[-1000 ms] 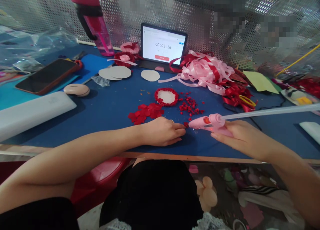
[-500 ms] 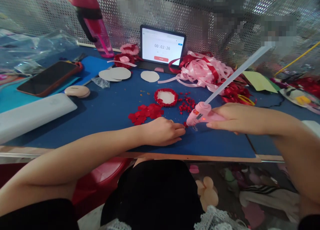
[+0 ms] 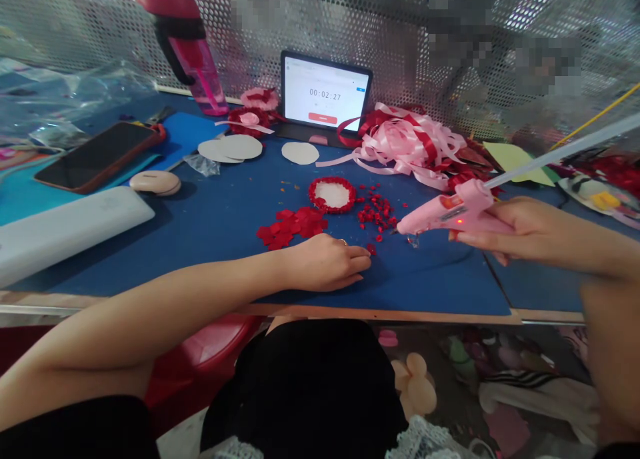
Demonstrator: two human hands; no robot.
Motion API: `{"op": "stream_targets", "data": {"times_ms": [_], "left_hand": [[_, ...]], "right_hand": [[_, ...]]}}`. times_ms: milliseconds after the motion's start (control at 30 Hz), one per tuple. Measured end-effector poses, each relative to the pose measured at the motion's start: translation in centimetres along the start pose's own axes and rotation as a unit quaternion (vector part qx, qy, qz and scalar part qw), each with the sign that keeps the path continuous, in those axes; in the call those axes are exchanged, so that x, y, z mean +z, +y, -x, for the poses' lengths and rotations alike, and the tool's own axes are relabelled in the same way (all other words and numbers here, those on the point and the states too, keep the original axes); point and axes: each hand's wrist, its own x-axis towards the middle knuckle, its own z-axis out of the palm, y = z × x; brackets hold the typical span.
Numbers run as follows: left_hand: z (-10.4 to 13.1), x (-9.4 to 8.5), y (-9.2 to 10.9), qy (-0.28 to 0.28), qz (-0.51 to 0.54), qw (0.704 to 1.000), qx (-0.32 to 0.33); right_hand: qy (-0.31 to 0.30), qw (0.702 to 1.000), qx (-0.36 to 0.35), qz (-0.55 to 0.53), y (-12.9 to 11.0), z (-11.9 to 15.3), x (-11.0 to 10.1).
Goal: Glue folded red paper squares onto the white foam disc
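My right hand is wrapped round the handle of a pink hot glue gun with a small red light lit and a long glue stick out of its back. Its nozzle points left, just beside the small folded red pieces. My left hand rests low over the mat, fingers pinched on a small red petal at the fingertips. Beyond it lie a pile of flat red petals and a white disc with a red petal rim.
At the back stand a tablet showing a timer and a pink bottle. Pale discs, tangled pink and red ribbon and a phone lie around. A long white case sits at left. The blue mat ends at the front edge.
My right hand has drawn the glue gun right and slightly up, away from my left fingertips, and its tilt has flattened. My left hand has stayed in place.
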Motion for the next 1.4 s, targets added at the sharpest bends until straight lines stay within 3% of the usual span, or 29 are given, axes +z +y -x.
{"op": "stream_targets", "data": {"times_ms": [67, 100, 233, 367, 500, 733, 833, 933, 1100, 1167, 1267, 1400], "left_hand": [[0.0, 0.0, 0.0, -0.001, 0.003, 1.0, 0.001], [0.0, -0.1, -0.1, -0.002, 0.005, 1.0, 0.002], [0.0, -0.2, -0.1, -0.003, 0.013, 1.0, 0.003], [0.0, -0.2, 0.0, 0.005, 0.026, 1.0, -0.004], [0.0, 0.0, 0.0, 0.013, 0.044, 0.999, -0.009], [0.1, 0.2, -0.1, 0.022, 0.047, 0.999, -0.004], [0.0, 0.1, -0.1, 0.018, 0.046, 0.999, -0.003], [0.0, 0.1, -0.1, 0.024, 0.047, 0.999, -0.004], [-0.1, 0.1, -0.1, 0.017, 0.023, 1.0, 0.003], [-0.1, 0.1, -0.1, 0.018, 0.02, 1.0, 0.004], [-0.1, 0.1, -0.1, 0.022, 0.026, 0.999, 0.003], [-0.1, -0.1, -0.1, 0.008, 0.014, 1.0, 0.006]], "right_hand": [[-0.04, 0.999, 0.009, -0.006, 1.5, 0.4, 0.4], [-0.028, 0.999, 0.018, -0.018, 2.3, 0.6, 0.8], [0.119, 0.984, 0.047, -0.126, 5.3, 0.8, 2.7], [0.204, 0.953, 0.022, -0.222, 7.7, 0.3, 4.8], [0.287, 0.932, 0.038, -0.217, 9.4, -0.7, 6.6], [0.255, 0.944, 0.161, -0.132, 10.6, -2.1, 8.3], [0.243, 0.952, 0.173, -0.067, 11.0, -2.2, 8.5], [0.275, 0.95, 0.147, 0.006, 11.3, -1.4, 8.2], [0.42, 0.901, 0.086, 0.066, 9.7, 1.8, 7.7], [0.401, 0.912, 0.009, 0.093, 7.9, 2.5, 8.0], [0.28, 0.943, -0.134, 0.121, 4.6, 1.9, 9.1], [0.168, 0.932, -0.266, 0.179, 1.6, -0.9, 10.8]]}}
